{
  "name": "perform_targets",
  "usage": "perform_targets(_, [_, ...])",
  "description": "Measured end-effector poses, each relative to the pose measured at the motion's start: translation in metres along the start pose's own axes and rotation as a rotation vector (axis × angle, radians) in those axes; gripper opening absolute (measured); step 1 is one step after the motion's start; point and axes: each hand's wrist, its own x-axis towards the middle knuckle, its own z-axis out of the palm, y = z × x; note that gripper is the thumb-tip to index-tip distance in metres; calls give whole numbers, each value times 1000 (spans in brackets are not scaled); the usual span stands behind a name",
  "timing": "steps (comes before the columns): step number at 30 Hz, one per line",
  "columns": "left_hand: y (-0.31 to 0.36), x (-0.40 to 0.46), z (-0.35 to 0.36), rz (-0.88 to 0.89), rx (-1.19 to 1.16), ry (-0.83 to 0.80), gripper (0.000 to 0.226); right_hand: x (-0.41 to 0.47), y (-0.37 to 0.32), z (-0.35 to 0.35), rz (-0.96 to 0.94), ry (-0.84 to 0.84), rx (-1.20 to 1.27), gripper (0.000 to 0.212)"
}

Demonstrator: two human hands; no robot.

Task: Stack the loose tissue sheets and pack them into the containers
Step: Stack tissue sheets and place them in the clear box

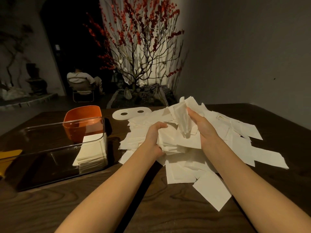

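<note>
**Tissue gathered in both hands above the pile**

While gripped at its near left edge by left hand, fingers curled over the top: a thick, uneven stack of white sheets, held just above the pile. Pinched in right hand, thumb and fingers closed round it: one crumpled sheet, drooping down onto the stack's top. Both forearms bare, reaching in from the near edge.

Spread loose over the dark wooden table: many more sheets, overlapping at all angles, reaching toward the right and near sides.

Left of the pile: clear box, long and rectangular, with a neat stack of sheets at its right end. Behind it, touching or nearly so: orange tub, contents hidden. Beyond the pile, flat on the table: pale lid with two oval holes. At far left edge: yellow object, possibly another lid, mostly cut off.

Background: red-blossomed branches, a seated person in the dark.
</note>
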Motion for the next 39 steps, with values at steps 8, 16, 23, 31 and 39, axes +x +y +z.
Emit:
perform_targets(8, [2, 9, 3, 182, -177, 65, 58, -10, 8, 9, 67, -24, -184, 32])
perform_targets(16, [1, 7, 2, 119, -282, -37, 49, -28, -2, 9, 78, -31, -327, 14])
perform_targets(23, [4, 13, -7, 233, -320, -27, 25, -22, -1, 12, 23, 13, -570, 45])
perform_targets(31, [20, 12, -16, 408, -93, -20, 27, -9, 0, 3, -96, 112, -618, 54])
perform_targets(39, [3, 16, 5, 797, 986, 159, 61, -8, 9, 14, -211, 76, -794, 41])
